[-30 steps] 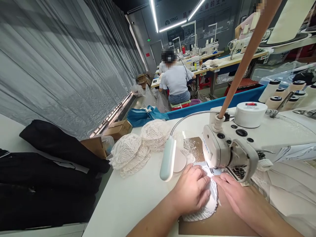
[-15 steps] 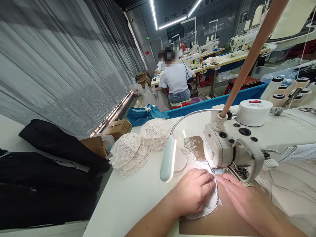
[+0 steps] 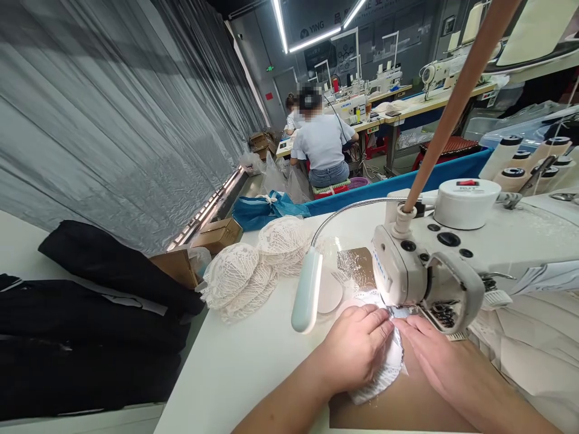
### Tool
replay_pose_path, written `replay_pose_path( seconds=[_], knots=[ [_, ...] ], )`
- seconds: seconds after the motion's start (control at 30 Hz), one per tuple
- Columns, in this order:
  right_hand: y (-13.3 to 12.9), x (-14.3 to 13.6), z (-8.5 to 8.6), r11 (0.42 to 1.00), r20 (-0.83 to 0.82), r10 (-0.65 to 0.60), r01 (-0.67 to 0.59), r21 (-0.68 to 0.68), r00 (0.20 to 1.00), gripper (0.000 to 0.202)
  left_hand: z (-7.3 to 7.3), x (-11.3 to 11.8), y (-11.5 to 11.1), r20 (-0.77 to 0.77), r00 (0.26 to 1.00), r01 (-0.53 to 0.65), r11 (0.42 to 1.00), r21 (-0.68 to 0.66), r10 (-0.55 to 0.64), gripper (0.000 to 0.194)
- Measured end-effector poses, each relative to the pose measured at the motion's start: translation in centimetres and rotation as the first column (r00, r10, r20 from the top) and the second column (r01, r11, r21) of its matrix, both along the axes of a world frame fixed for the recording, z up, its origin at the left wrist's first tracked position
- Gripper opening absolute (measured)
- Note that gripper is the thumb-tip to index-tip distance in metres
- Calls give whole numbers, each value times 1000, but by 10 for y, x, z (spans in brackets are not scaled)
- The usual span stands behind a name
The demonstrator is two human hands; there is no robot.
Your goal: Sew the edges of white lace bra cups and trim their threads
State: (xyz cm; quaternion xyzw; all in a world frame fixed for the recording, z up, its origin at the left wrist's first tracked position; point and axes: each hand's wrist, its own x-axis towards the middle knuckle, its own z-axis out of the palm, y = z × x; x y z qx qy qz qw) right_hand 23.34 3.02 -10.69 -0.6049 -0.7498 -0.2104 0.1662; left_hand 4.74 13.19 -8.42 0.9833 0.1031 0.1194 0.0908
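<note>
My left hand [image 3: 359,343] is curled over a white lace bra cup [image 3: 388,371] and holds it down, fingers close together. Part of the cup is hidden under that hand. My right hand [image 3: 436,349] lies flat with its fingers stretched out, the fingertips touching the cup's right edge beside the left fingertips. Just beyond both sets of fingertips is the presser foot of a white sewing machine [image 3: 398,271]. The needle itself is too small to make out. A brown plate [image 3: 407,404] lies beneath the cup and hands.
Stacked lace cups [image 3: 235,274] lie to the left on the white table [image 3: 217,374]. A pale green lamp [image 3: 306,295] hangs close to my left hand. Light fabric [image 3: 538,337] lies at right, near thread cones [image 3: 511,175]. Another person [image 3: 323,141] sits ahead.
The lace cup has turned slightly under my left hand, its lower edge shifting a little right. Both hands stay almost in the same place.
</note>
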Motion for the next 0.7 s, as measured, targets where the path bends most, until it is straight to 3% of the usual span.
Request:
replay_pose_path(
  seconds=[0.43,0.7],
  knots=[
    [-11,14,-28,982,-90,10,-27,-188,996,47,4,-1,5,41,999,-14,999,-29,15,37],
    [-6,11,-18,989,-95,24,-38,-143,995,43,7,1,10,33,996,-83,997,-11,83,35]
  ],
)
